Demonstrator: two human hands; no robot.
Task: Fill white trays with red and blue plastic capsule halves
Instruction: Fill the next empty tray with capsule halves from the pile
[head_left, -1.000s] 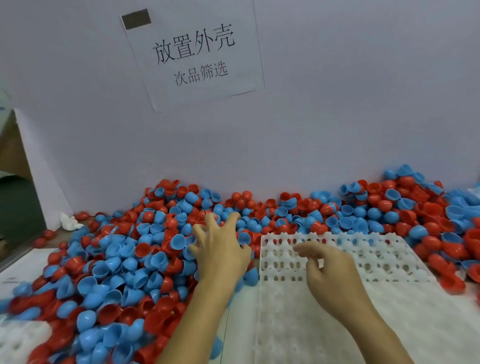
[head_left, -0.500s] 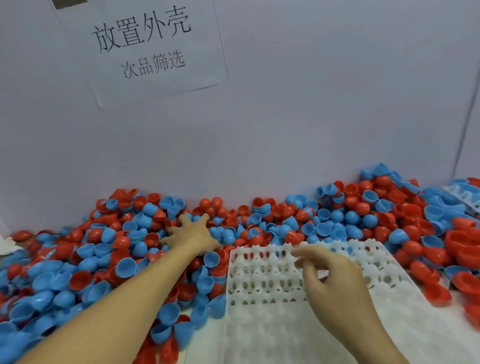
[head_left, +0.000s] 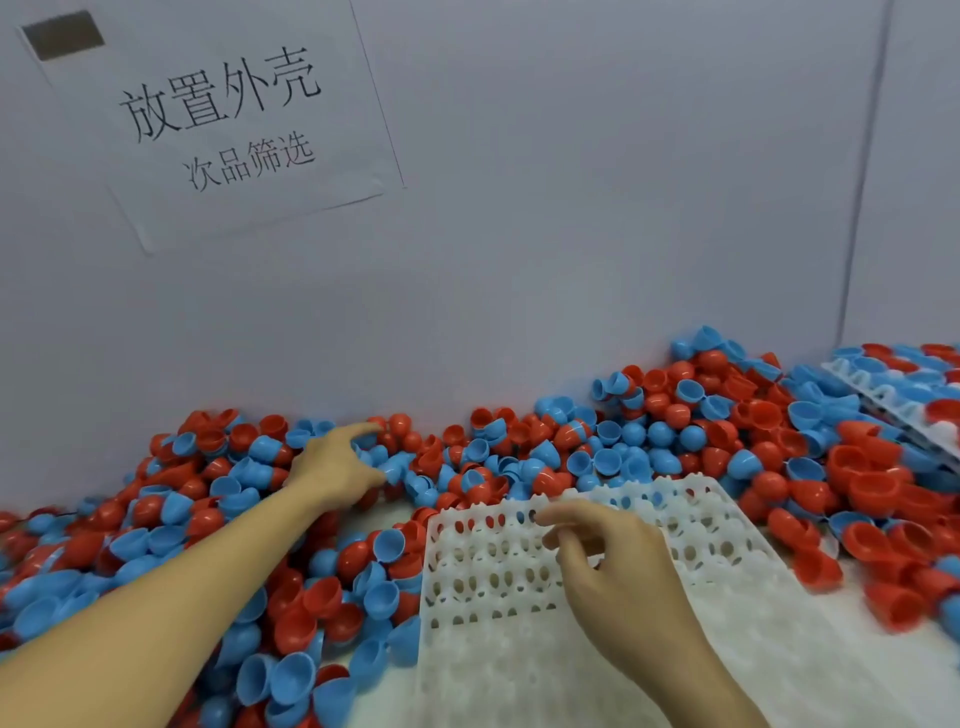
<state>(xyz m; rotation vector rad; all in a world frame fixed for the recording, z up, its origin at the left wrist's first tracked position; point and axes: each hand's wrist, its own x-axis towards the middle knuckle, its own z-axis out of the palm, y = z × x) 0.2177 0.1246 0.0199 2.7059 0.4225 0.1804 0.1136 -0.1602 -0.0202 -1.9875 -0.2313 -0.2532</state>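
Observation:
A deep pile of red and blue capsule halves (head_left: 649, 431) runs along the wall and spreads over the left of the table. A white tray (head_left: 727, 545) with round pockets lies flat in front of me, its pockets bare. My left hand (head_left: 337, 462) reaches far into the pile near the wall, fingers curled around blue halves; I cannot tell if it grips one. My right hand (head_left: 608, 566) hovers over the tray's upper left part, fingers bent and apart, nothing in it.
A second white tray (head_left: 883, 405) holding red and blue halves sits at the far right by the wall corner. A paper sign (head_left: 218, 119) with printed characters hangs on the grey wall. Loose red halves (head_left: 883, 566) crowd the table right of the tray.
My left arm has stretched forward from beside the tray deep into the pile by the wall. The right hand stays over the tray. The view has shifted to the right.

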